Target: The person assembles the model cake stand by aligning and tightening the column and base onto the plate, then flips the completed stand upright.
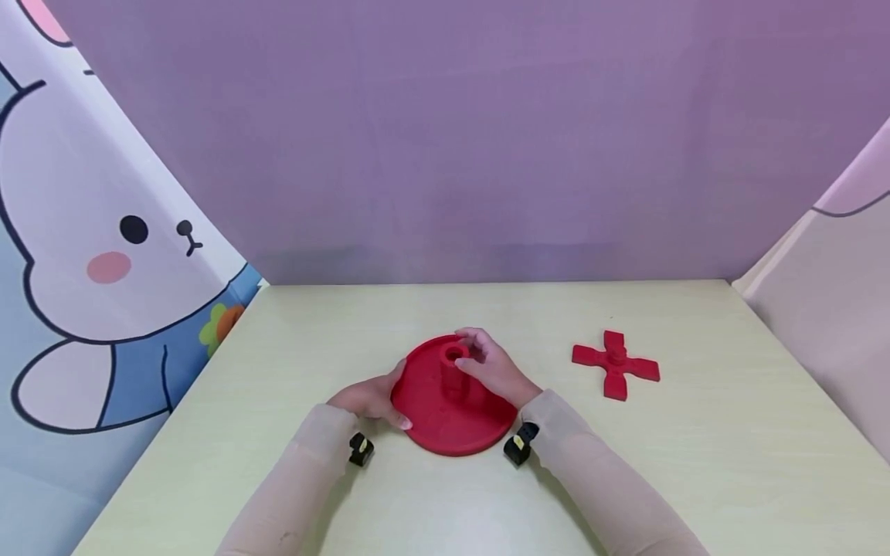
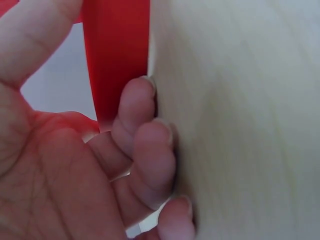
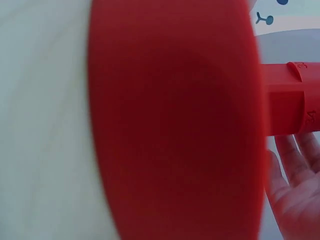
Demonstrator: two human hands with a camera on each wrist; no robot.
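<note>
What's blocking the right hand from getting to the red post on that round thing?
Nothing visible is in the way: the right hand is right at the top of the red post.

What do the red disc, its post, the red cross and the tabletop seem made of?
The red disc and its post look like matte hard plastic: even colour, moulded-looking characters on the post. The red cross is probably the same, by its matching colour. The tabletop looks like smooth pale wood or laminate, with faint grain.
</note>
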